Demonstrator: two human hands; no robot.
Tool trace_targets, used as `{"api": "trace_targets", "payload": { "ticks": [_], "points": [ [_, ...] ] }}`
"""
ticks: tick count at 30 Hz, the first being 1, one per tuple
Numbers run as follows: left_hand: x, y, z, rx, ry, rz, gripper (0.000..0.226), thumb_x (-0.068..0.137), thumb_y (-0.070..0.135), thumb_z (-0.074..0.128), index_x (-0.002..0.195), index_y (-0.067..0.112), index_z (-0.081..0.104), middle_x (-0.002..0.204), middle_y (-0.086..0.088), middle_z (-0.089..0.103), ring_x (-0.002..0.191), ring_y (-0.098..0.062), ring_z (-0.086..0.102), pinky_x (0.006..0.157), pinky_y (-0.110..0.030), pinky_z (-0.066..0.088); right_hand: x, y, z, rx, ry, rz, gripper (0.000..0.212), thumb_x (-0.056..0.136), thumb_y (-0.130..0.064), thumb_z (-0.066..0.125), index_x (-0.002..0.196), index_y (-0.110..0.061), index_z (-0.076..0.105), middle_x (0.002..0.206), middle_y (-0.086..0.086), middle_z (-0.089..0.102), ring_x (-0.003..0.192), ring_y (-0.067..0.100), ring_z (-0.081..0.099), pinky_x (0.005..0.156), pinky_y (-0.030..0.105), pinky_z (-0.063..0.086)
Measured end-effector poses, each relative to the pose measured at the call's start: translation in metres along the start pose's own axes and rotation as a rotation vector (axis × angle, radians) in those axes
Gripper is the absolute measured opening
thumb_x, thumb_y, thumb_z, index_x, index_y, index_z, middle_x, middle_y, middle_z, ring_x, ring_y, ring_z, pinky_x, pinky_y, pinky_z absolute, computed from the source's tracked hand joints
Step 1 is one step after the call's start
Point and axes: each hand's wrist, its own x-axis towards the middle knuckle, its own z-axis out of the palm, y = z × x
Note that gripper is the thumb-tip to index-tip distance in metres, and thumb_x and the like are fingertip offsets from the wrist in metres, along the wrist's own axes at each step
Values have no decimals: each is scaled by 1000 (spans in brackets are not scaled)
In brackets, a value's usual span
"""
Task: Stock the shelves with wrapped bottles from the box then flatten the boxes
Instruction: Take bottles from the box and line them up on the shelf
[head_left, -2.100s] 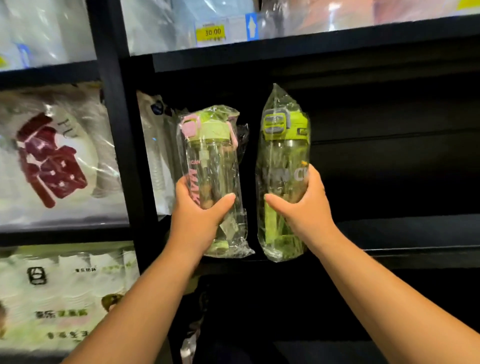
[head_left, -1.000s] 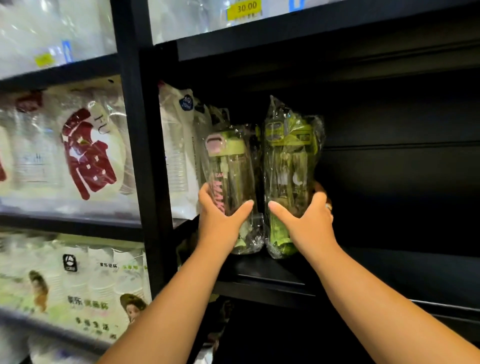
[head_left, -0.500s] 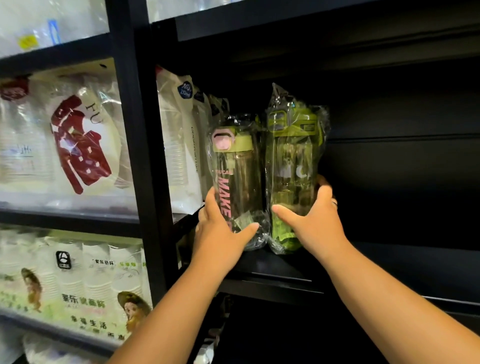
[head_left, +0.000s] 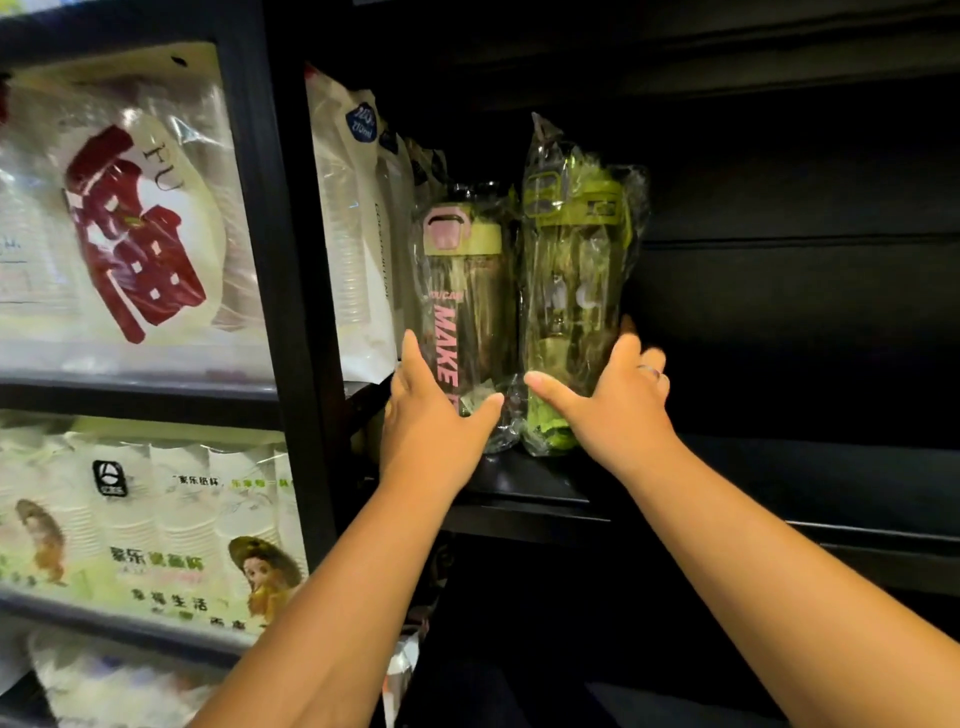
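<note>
The hands, left (head_left: 431, 421) and right (head_left: 618, 410), touch 2 upright wrapped bottles (head_left: 467, 291) on the shelf (head_left: 530, 488).

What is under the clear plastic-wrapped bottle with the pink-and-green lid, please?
A flat black shelf board lies under that clear wrapped bottle. The person's left hand covers its base, so the contact itself is hidden.

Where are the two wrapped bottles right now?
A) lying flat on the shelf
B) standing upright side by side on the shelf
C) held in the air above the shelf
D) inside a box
B: the pink-capped bottle and the green-capped bottle stand upright next to each other on the black shelf.
</note>
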Motion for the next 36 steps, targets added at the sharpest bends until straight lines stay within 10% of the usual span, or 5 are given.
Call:
{"api": "trace_targets", "payload": {
  "ticks": [4, 10, 15, 32, 36],
  "points": [
    [-23, -2, -6, 130, -35, 103, 99, 93, 58, 54, 158, 24, -13, 168, 0, 1, 154, -22, 8, 120, -42, 22, -36, 1, -11, -376, 33, -107, 101, 87, -69, 51, 157, -15, 2, 162, 14, 1, 147, 36, 9, 119, 47, 20],
    [-115, -54, 13, 250, 67, 425, 70, 97, 57, 29, 155, 19, 23, 164, -2, 22, 154, -21, 7, 125, -44, 0, -135, 40, 12, -416, 129, -380, 72, 91, -55, 42, 149, -14, 36, 155, 14, 34, 147, 36, 22, 120, 55, 19],
    [-204, -137, 39, 380, -58, 458, 68, 97, 47, 45, 152, 11, 33, 162, -12, 26, 152, -32, 18, 122, -55, 13, -223, 100, 45, -433, -113, -370, 73, 92, -55, 39, 153, -17, 28, 165, 12, 9, 152, 34, -1, 120, 56, 6],
    [-446, -361, 104, 531, -743, -20, 69, 93, 49, 46, 141, -1, 46, 145, -28, 48, 134, -44, 46, 110, -53, 38, -468, 260, 209, -591, -998, 0, 77, 81, -55, 56, 149, -22, 39, 155, 16, 35, 142, 42, 30, 112, 59, 26],
    [-491, -397, 135, 575, -889, -205, 78, 94, 57, 33, 156, 10, 23, 161, -18, 26, 150, -37, 23, 121, -51, 21, -502, 310, 242, -640, -1102, 10, 81, 82, -50, 66, 152, -22, 34, 158, 16, 31, 145, 41, 26, 114, 62, 24]
  ]
}}
